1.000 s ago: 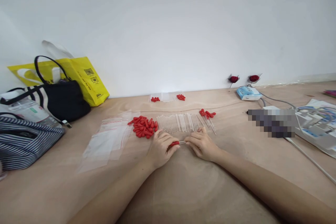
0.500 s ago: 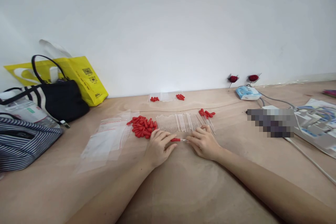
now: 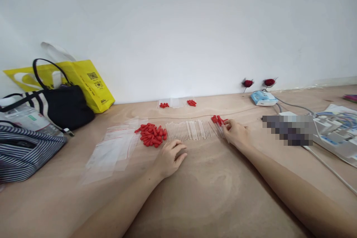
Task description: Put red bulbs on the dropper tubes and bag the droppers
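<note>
My left hand (image 3: 169, 159) rests on the table with its fingers loosely curved and apart, holding nothing. Just beyond it lies a heap of red rubber dropper bulbs (image 3: 150, 135). A row of thin clear glass tubes (image 3: 188, 130) stretches to the right of that heap. At the row's right end my right hand (image 3: 232, 132) has its fingers closed round a glass dropper, which they partly hide. Several droppers with red bulbs (image 3: 218, 119) lie together there, their clear tubes pointing toward me.
Clear zip bags (image 3: 115, 148) lie left of the bulbs. Two small bags with red bulbs (image 3: 164, 105) sit by the wall. A yellow bag (image 3: 97, 85), a black bag (image 3: 71, 106) and a striped bag (image 3: 30, 154) stand left; a blue tissue pack (image 3: 263, 98) and cables are right.
My right hand has moved right and away from me, carrying the red-bulbed dropper from in front of the tubes to the finished-looking group. My left hand has let go of it and stayed put.
</note>
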### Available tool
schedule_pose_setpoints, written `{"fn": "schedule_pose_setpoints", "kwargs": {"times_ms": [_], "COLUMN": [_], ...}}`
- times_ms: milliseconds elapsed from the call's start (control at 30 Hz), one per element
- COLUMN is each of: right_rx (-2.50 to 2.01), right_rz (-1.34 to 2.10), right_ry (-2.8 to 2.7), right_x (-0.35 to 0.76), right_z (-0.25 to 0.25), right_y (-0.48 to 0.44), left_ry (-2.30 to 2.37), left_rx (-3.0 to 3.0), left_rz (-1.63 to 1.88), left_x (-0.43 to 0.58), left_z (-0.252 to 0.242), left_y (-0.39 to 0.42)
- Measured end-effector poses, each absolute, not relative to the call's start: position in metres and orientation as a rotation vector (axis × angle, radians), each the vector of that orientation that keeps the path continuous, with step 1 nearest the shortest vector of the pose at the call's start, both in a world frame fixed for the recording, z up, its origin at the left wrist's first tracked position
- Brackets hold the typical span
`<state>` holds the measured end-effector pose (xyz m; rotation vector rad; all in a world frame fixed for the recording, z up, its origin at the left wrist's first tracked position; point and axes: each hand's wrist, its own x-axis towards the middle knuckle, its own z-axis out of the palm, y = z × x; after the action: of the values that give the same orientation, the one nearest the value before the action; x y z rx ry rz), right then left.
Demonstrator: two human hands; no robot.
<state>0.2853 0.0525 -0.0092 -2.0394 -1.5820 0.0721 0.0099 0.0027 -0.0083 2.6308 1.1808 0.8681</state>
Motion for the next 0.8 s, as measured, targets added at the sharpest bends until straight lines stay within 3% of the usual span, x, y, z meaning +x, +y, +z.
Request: {"fn": "schedule_pose_setpoints", "kwargs": {"times_ms": [800], "right_rx": [-2.190], "right_rz": [0.060], "right_ry": [-1.550], "right_x": [0.300], "right_z": [-0.013], "right_y": [0.081], "left_ry": [1.131], "left_rx": [2.640], "left_rz": [0.824], "left_x": [0.012], "left_z": [-0.007], "left_y": [0.004]}}
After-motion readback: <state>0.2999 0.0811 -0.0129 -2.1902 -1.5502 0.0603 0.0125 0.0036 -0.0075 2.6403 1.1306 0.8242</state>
